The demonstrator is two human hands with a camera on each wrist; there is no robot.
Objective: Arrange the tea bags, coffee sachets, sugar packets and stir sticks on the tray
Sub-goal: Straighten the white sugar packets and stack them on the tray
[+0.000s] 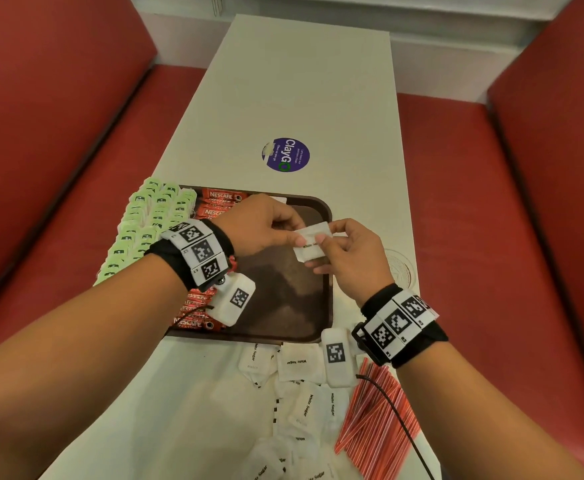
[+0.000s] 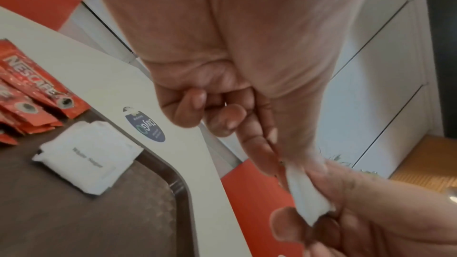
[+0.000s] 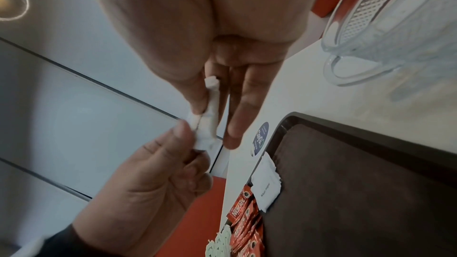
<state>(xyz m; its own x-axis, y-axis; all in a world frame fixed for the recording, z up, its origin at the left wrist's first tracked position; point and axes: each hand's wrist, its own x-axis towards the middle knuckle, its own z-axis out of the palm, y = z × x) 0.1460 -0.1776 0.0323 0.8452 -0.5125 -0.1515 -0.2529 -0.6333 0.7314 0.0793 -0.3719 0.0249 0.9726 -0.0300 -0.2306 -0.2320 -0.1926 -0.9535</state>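
Now both the left hand (image 1: pixel 261 225) and the right hand (image 1: pixel 351 252) pinch one sugar packet (image 1: pixel 313 242) above the tray (image 1: pixel 321 209). Loose sugar packets (image 1: pixel 297 362) and stir sticks (image 1: pixel 375 420) lie near, on the table (image 1: pixel 301 81).

Long white table (image 1: pixel 304 81) between red padded benches (image 1: pixel 491 202) (pale wall (image 1: pixel 457 53) behind)

The person is showing bare forearms, with no sleeves reaching the wrists. The left hand (image 1: pixel 263 225) is wearing a black fabric wrist wrap (image 1: pixel 193 251) carrying a white band of three square black-and-white coded markers. A white rounded plastic camera pod (image 1: pixel 234 301) bearing one more coded marker is hanging beneath it, trailing a thin dark cable. The right hand (image 1: pixel 351 258) is wearing a matching black wrap and marker band (image 1: pixel 399 322), with its own white marker-bearing pod (image 1: pixel 336 355) and a thin black cable (image 1: pixel 396 417) running back along the forearm.
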